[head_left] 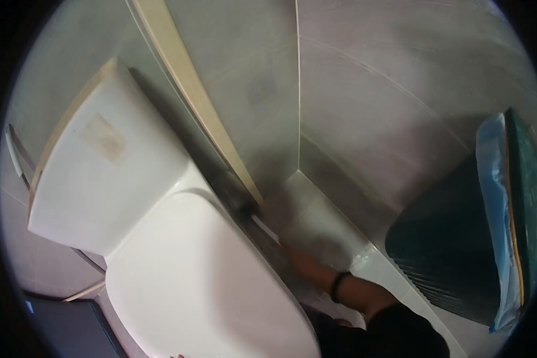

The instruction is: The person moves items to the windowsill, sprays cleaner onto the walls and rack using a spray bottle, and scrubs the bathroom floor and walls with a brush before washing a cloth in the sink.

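My right arm, with a black sleeve and a dark band at the wrist, reaches down between the toilet and the tiled wall. My right hand (289,249) lies in shadow, closed round the white handle of a brush (264,228). The brush's dark, blurred head is against the floor or wall foot behind the toilet. Beside the arm stands the white toilet with its lid (185,268) down and its cistern (113,149) behind. Only a sliver of my left hand (179,356) shows at the bottom edge, by the lid; its fingers are hidden.
A dark green bin (441,232) with a blue liner (495,179) stands at right. A cream pipe cover (185,77) runs down the grey tiled wall. Wet-looking floor (316,221) lies in the corner. A dark bin-like object (71,328) sits at lower left.
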Motion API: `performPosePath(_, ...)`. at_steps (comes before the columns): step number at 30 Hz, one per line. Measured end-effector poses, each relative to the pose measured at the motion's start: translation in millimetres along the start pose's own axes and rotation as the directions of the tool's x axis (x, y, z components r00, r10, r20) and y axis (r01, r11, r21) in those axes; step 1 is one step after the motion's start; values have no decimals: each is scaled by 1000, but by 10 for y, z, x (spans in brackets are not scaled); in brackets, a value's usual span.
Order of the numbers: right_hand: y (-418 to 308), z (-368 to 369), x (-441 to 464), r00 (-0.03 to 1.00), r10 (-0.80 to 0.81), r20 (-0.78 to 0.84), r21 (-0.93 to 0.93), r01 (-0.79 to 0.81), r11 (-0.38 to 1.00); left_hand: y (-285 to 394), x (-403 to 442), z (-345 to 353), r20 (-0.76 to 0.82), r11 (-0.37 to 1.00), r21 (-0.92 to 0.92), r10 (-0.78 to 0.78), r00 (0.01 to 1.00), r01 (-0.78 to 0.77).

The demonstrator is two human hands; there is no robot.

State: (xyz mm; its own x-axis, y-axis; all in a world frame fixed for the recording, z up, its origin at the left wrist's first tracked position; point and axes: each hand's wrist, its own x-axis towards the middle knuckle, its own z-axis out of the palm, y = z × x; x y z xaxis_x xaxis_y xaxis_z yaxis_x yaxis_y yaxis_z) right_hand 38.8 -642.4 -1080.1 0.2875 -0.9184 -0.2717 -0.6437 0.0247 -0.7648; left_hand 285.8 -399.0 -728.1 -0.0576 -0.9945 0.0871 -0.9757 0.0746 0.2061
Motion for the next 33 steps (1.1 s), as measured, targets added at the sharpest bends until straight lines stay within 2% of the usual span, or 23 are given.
performPosePath(2, -239, 48, 515, 991, -57, -121, 152, 75, 985, -24, -18, 1, -3, 1000, 5, 4, 1000, -4)
performPosePath(3, -419, -42, 955, 996, -68, -61, 127, 75, 989, -24, -8, -10, 19, 1000, 10, -7, 1000, 6)
performPosePath(5, -821, -27, 1567, 996, 46, -70, 62, -41, 997, -2, -27, -52, 64, 999, 20, -41, 997, 39)
performPosePath(7, -1232, -180, 1368, 958, 273, -92, 257, -242, 936, -25, -30, -20, 52, 999, 1, -48, 997, 48)
performPosePath(9, -905, -26, 986, 987, 152, -56, 111, -145, 983, -53, -17, -27, 49, 999, -6, -37, 998, 38)
performPosePath(10, -291, 213, 709, 997, -80, 22, -119, 82, 989, -93, 23, -28, 41, 1000, 8, -17, 999, 17)
performPosePath(11, -306, -14, 267, 980, 93, 176, -165, -64, 984, -101, 4, -23, 49, 1000, 16, -19, 999, 18)
performPosePath(12, -331, -313, -120, 919, 202, 340, -110, -174, 978, -107, 30, -9, 31, 1000, 20, -5, 1000, 4)
performPosePath(14, 60, -245, -502, 949, 122, 292, -215, -59, 975, -75, 18, 45, 4, 1000, 25, 7, 1000, -7)
performPosePath(16, 150, -166, -421, 954, 133, 269, -48, -125, 991, -25, -15, 35, 34, 999, 46, -10, 999, 8)
performPosePath(19, -306, -129, 512, 992, 51, 117, 136, -67, 988, -28, 11, 3, 56, 997, 69, -30, 998, 26)
performPosePath(21, -503, 123, 1295, 1000, -2, -17, 24, 2, 1000, -29, -11, 25, 49, 998, 31, -48, 998, 47)
performPosePath(23, -705, 324, 1524, 994, 104, 26, -26, -103, 994, -80, -2, 37, 17, 997, -53, -50, 999, 51)
performPosePath(25, -409, 668, 1527, 980, -63, -189, -142, 36, 989, -121, 5, -4, 41, 998, -44, -51, 998, 53)
performPosePath(27, 63, 562, 851, 979, -164, -119, -303, 121, 945, -151, 42, 21, 48, 999, -33, -34, 998, 36)
performPosePath(28, 36, 97, 139, 989, 10, 145, -339, 40, 940, -169, 51, 21, 53, 1000, -13, -23, 998, 24)
performPosePath(29, 101, -213, -391, 976, 58, 211, -292, 6, 956, -183, 54, 23, 59, 1000, 12, -8, 998, 7)
performPosePath(30, 584, -171, -800, 958, 109, 267, -390, 4, 921, -182, 59, 43, 44, 1000, -5, -6, 999, 6)
performPosePath(31, 661, -372, -1321, 959, 138, 246, -454, -11, 891, -172, 61, 62, 28, 1000, -18, -9, 1000, 10)
performPosePath(33, 568, -894, -2098, 801, 477, 361, -459, -293, 839, -141, 72, 42, 41, 1000, 5, -10, 999, 10)
